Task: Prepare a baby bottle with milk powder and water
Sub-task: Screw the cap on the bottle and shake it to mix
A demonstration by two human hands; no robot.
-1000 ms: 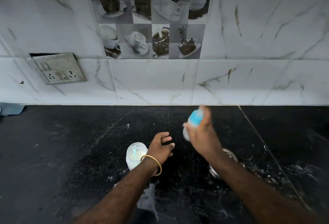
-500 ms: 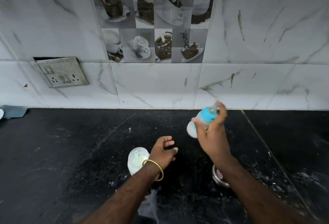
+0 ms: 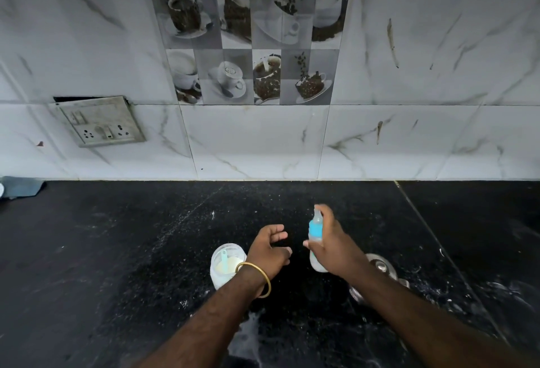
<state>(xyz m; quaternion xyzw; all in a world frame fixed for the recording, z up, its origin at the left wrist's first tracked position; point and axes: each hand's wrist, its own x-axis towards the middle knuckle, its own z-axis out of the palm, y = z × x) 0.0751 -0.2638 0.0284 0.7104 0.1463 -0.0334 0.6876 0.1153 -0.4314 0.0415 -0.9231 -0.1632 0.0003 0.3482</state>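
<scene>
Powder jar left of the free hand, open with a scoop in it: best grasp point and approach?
Grip the milk powder jar round its side wall, below the rim, coming from its left or far side. It stands upright and open, with powder and a blue scoop inside, so a top-down grab seems unwise. The left hand hovers open on its right.

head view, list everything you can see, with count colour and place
bottle: 1, clear with blue collar, upright in the right hand above the counter
jar: 1, clear, open, white powder and a pale scoop inside, on the counter by the left wrist
steel vessel: 1, silver, on the counter behind the right forearm
cloth: 1, grey-blue, far left counter edge
socket: 1, grey, left wall
counter: 1, black, dusted white
bangle: 1, gold, left wrist
left hand: 1, holds nothing
right hand: 1, grips bottle
</scene>
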